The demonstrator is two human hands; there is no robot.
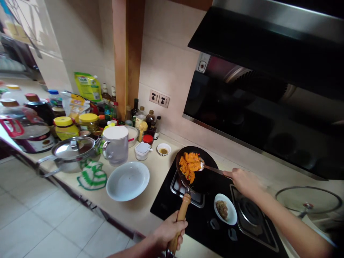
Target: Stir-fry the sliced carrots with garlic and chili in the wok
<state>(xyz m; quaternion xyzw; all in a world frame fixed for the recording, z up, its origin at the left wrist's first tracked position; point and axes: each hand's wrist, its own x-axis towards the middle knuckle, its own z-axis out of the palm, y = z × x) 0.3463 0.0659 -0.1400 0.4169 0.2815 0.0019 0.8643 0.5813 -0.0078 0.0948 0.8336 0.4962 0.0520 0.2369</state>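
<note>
My left hand (172, 229) is closed round the wooden handle of a black frying pan (206, 179), which sits over the left burner. Orange chopped food, perhaps pumpkin or carrot, (189, 164) is heaped on the pan's left side. My right hand (245, 182) grips a long-handled metal spatula (213, 168); its head meets the right edge of the orange pieces. Just below the pan, a white bowl (233, 211) with brownish chopped food, perhaps minced meat, stands on the black stove (199, 225) between the burners.
A white oval plate (128, 181) lies on the counter left of the stove. Beyond it are a small seasoning dish (163, 149), a lidded pitcher (116, 147), a steel pot (73, 154) and several bottles. A glass lid (309, 200) rests at right. The range hood (258, 46) overhangs the stove.
</note>
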